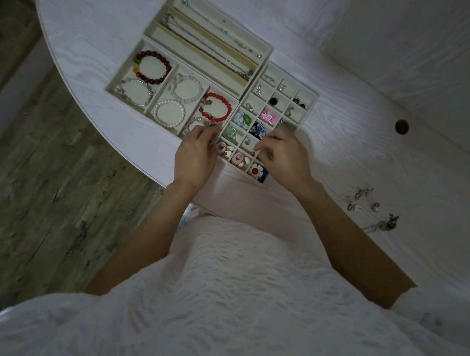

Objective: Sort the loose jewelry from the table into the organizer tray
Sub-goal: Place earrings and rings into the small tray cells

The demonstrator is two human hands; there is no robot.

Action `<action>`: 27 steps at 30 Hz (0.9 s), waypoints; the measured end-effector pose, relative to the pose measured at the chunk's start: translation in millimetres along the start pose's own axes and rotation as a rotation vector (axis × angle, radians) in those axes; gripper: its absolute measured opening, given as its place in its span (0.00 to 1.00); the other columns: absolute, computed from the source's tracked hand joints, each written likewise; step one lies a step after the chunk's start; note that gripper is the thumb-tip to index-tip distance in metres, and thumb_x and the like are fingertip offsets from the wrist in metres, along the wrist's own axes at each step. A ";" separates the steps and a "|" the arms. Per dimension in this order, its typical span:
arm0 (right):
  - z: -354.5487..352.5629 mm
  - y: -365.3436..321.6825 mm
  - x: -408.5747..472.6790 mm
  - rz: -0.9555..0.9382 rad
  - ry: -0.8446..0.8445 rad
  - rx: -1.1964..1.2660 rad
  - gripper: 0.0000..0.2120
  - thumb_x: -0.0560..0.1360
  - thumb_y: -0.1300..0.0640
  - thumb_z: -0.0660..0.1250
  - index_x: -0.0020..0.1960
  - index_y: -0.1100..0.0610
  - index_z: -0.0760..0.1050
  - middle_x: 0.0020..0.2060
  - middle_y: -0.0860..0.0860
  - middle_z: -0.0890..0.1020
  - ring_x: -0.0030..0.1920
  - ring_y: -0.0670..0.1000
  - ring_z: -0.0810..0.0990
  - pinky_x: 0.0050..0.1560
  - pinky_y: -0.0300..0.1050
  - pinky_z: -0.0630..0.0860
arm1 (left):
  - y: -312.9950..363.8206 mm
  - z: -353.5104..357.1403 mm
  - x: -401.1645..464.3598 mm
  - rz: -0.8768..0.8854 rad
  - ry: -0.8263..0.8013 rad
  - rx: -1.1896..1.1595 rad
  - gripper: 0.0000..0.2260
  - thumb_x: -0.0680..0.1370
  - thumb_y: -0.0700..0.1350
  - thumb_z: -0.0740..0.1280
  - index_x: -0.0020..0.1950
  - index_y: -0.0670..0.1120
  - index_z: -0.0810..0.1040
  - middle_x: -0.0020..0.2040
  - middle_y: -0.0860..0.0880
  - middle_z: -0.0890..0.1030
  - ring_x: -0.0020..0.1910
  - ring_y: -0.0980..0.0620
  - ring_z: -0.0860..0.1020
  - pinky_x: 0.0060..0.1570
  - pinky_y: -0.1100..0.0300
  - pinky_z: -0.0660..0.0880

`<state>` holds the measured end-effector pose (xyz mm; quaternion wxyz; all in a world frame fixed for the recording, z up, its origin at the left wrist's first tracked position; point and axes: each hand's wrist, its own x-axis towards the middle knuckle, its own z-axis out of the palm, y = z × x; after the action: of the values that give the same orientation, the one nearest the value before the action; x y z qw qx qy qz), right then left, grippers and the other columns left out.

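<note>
Left grip: the left hand has its fingers curled over the near rim of the cream fabric-lined organizer tray, fingertips at a thin silvery bracelet; whether they pinch it cannot be told.
Right grip: the right hand hovers over the near small cells with fingers bent toward the thumb; whether anything is held between them cannot be told.
Between the grips: small square cells holding pink ring-shaped earrings with pale drops, a white daisy piece with a red centre, and a tiny silver stud.
Just beyond the right grip: cells with a dark blue patterned piece, a pink flower-shaped ornament, a blue and green flower pair, a pale green piece, black round studs and small silver earrings.
Beyond the left grip: wider compartments with a bright red bead bracelet, a white pearl bracelet, a translucent pale bead bracelet, a dark red bead bracelet and a silver bangle.
Farthest from the grips: long slots with thin silver chain necklaces.
Right of the right grip, well apart: loose small silvery earrings and a tangled grey chain on the white wood-grain counter.
</note>
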<state>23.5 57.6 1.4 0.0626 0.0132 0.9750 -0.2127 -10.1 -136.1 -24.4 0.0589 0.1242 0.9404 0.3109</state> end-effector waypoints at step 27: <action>12.3 -26.4 27.2 0.124 -0.109 -0.354 0.08 0.73 0.67 0.64 0.42 0.58 0.80 0.44 0.54 0.79 0.42 0.51 0.77 0.35 0.41 0.66 | -1.9 0.5 0.8 0.001 -0.002 -0.026 0.16 0.76 0.38 0.68 0.63 0.44 0.77 0.52 0.43 0.78 0.48 0.44 0.77 0.43 0.59 0.70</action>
<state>-3.5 28.6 -2.3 0.1295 0.0504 0.9897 -0.0339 -11.1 -137.1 -26.0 0.0614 0.1243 0.9362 0.3229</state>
